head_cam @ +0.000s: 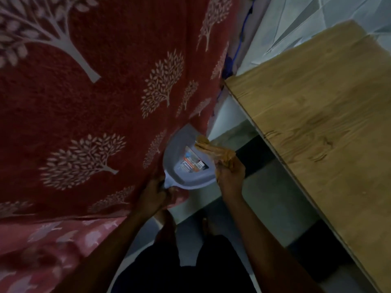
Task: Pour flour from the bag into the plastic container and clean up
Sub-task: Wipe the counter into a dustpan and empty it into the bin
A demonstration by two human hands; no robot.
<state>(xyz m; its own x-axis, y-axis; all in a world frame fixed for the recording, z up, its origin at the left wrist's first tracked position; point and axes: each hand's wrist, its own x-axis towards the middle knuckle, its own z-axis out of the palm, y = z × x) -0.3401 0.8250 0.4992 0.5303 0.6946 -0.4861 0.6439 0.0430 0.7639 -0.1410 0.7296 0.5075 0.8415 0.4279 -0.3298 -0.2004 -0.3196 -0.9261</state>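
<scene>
Here, left hand [157,192] fingers wrapped round dustpan [186,163] handle, right hand [229,176] fingers gripping brown cloth [215,150] resting in dustpan.

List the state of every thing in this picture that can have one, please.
dustpan: held by its handle against the bedspread, with the inside and its sticker label facing the camera; too dim to tell if there is flour in it.
brown cloth: gripped, lying over the dustpan's right edge.
left hand: grips the dustpan handle.
right hand: grips the brown cloth.
red bedspread: hanging down and touching the dustpan.
</scene>
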